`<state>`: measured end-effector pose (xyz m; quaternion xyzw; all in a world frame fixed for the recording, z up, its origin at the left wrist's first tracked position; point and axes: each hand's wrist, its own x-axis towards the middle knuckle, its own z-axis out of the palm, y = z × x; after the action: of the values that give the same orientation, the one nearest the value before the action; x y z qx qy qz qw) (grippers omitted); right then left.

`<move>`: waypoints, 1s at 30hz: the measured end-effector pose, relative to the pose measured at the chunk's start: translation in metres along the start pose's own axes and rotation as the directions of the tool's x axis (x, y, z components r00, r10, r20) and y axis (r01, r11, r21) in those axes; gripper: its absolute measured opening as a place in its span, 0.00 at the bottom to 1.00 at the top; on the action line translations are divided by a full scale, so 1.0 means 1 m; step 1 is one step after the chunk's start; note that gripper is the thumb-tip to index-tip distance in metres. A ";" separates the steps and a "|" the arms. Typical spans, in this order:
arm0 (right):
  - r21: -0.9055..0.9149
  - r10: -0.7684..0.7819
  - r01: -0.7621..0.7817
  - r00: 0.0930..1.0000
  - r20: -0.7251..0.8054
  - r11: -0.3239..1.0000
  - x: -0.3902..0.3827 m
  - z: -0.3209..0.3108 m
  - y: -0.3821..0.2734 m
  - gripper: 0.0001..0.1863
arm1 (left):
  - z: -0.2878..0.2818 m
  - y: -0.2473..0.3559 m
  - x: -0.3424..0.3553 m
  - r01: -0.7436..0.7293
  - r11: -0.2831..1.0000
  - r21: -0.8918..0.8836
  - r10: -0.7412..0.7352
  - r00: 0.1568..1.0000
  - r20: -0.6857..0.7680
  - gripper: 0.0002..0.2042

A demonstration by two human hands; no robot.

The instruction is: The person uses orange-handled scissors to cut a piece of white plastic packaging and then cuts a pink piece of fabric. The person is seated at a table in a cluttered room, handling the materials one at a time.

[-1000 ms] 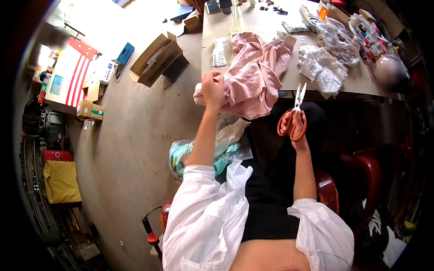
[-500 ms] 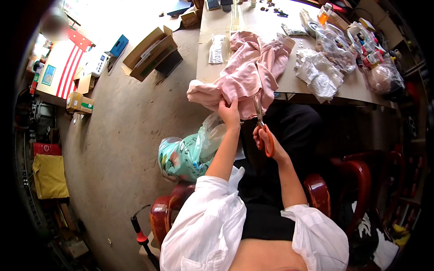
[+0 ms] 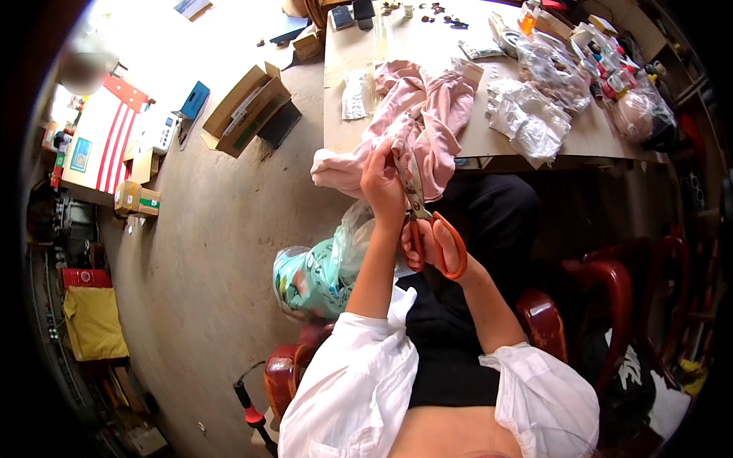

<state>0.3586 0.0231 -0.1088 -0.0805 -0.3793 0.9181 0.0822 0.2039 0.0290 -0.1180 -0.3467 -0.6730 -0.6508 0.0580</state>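
Note:
Pink fabric (image 3: 340, 169) lies crumpled at the near edge of the table (image 3: 339, 130), part of it hanging over. My left hand (image 3: 382, 180) grips the fabric, its fingers pinched on a fold beside the blades. In my right hand (image 3: 431, 246) are scissors (image 3: 416, 197) with orange handles; their steel blades reach up into the fabric just right of my left fingers. A crumpled white plastic sheet (image 3: 527, 122) lies to the right of the fabric, and a small white packet (image 3: 353, 95) to the left.
Bags of small items (image 3: 553, 72) crowd the table's right. Below my hands sits a mint patterned plastic bag (image 3: 305, 282). Open cardboard box (image 3: 237, 114) stands on the left floor, beyond it a striped board (image 3: 111, 156). I sit on a dark red wooden chair (image 3: 540, 324), with another beside it.
The scissors, earlier raised at the right, have moved left into the fabric. My left hand has shifted right along the fabric to grip it beside the blades.

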 end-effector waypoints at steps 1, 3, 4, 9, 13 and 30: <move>-0.013 0.015 -0.015 1.000 -0.025 1.000 0.001 0.002 -0.002 0.35 | 0.000 0.003 -0.002 0.012 1.000 0.006 -0.012 1.000 0.008 0.14; -0.038 0.046 -0.049 0.996 -0.080 0.998 0.002 0.003 -0.006 0.41 | 0.002 0.008 -0.002 0.012 1.000 0.023 -0.012 1.000 0.020 0.13; -0.017 0.038 -0.040 0.994 -0.098 0.999 0.001 0.003 -0.005 0.41 | 0.003 0.010 -0.002 -0.001 0.999 0.036 0.001 1.000 0.024 0.13; 0.031 0.036 -0.032 0.989 -0.143 0.999 -0.003 0.001 -0.006 0.40 | 0.006 0.015 -0.008 0.024 1.000 0.020 -0.026 0.994 0.103 0.10; 0.022 -0.021 0.027 0.972 -0.235 0.999 -0.002 -0.006 -0.008 0.39 | 0.003 0.014 -0.015 -0.040 0.998 0.042 0.028 0.966 0.256 0.06; -0.013 -0.152 0.166 0.861 -0.485 0.986 0.001 -0.021 -0.008 0.30 | 0.010 0.032 -0.036 0.008 0.999 -0.053 0.014 0.920 0.392 0.06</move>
<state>0.3629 0.0431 -0.1184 -0.2746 -0.3386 0.8643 0.2509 0.2517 0.0217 -0.1120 -0.4725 -0.6527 -0.5859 -0.0862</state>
